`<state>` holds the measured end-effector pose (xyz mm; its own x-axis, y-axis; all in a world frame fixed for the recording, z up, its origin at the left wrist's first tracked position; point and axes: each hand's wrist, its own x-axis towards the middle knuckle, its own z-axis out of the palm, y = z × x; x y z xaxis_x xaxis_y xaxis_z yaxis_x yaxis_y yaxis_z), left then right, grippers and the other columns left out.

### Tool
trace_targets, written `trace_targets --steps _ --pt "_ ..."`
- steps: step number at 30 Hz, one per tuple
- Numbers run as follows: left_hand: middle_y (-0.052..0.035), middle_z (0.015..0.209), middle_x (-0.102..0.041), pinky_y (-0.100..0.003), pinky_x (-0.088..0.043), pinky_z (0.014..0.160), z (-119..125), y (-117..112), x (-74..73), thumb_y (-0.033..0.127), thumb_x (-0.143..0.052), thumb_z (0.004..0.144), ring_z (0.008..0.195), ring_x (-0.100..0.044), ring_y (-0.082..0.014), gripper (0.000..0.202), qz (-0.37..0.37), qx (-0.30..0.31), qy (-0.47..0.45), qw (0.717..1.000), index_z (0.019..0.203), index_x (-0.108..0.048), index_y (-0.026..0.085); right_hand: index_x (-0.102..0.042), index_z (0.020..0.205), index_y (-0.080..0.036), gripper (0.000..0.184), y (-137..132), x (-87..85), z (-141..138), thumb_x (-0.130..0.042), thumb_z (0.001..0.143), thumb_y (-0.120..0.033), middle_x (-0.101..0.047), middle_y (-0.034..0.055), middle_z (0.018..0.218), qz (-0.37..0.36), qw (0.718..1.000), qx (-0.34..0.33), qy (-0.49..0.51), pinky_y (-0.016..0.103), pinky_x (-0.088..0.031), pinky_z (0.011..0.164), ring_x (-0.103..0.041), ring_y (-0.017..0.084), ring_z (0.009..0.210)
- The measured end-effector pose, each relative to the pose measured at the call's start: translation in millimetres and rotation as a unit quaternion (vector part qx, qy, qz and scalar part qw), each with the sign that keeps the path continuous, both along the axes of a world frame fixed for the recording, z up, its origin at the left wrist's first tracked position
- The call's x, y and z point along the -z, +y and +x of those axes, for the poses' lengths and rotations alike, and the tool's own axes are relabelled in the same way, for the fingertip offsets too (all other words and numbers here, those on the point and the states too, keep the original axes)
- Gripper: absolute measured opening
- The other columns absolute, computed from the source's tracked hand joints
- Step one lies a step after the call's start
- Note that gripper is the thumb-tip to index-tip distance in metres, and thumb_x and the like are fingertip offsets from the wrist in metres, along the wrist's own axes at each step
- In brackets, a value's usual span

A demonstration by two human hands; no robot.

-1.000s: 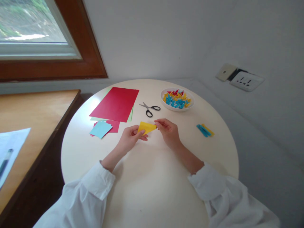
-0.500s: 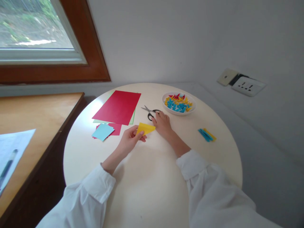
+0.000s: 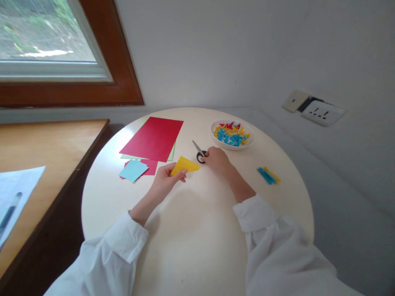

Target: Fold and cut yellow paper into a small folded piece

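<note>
While left hand (image 3: 165, 181) pinches yellow triangle (image 3: 185, 165), right hand (image 3: 217, 159) clasps scissors (image 3: 197, 148), pointing away-left.

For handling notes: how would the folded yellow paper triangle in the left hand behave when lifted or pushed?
The folded yellow paper triangle is probably very light: the left hand pinches just one edge. It juts out without drooping, so folding likely stiffens it. On the smooth cream round table it would likely slide, not roll.
</note>
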<state>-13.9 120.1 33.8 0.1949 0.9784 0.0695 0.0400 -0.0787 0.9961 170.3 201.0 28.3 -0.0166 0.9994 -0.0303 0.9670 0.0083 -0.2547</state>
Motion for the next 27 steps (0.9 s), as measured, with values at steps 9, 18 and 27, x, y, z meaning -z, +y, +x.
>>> trace_targets --steps 9,18,27 --pt "-0.0002 0.062 -0.057 -0.026 -0.047 0.060 -1.1 -1.2 -4.7 0.035 -0.065 0.067 0.059 -0.054 -0.0115 0.023 -0.027 -0.008 -0.052 0.998 0.071 -0.061 0.013 -0.064 0.061 -0.016 0.021 -27.0 -17.1 29.6 -0.058 0.071 -0.033 -0.067 0.0082 0.059 -0.081 0.991 -0.042 0.098 0.026 -0.036 0.050 -0.057 0.017 0.054" --pt "0.0000 0.061 -0.058 -0.024 -0.046 0.059 -8.9 -2.6 -13.0 0.028 -0.064 0.071 0.055 -0.054 -0.0088 0.015 -0.068 0.046 -0.113 0.990 0.067 -0.061 0.013 -0.062 0.078 -0.014 0.032 -87.3 -3.8 49.8 -0.066 0.067 -0.043 -0.055 0.0008 0.067 -0.326 0.743 -0.123 0.572 0.021 -0.033 0.049 -0.044 0.009 0.056" --pt "0.0003 0.057 -0.055 -0.023 -0.042 0.056 -17.4 -1.8 -20.3 0.027 -0.061 0.073 0.054 -0.051 -0.0090 0.016 -0.059 0.047 -0.066 0.995 0.064 -0.058 0.014 -0.047 0.069 -0.018 0.039 -92.6 6.1 46.4 -0.064 0.065 -0.053 -0.038 -0.0050 0.060 -0.297 0.764 -0.141 0.555 0.022 -0.027 0.046 -0.031 0.007 0.050"
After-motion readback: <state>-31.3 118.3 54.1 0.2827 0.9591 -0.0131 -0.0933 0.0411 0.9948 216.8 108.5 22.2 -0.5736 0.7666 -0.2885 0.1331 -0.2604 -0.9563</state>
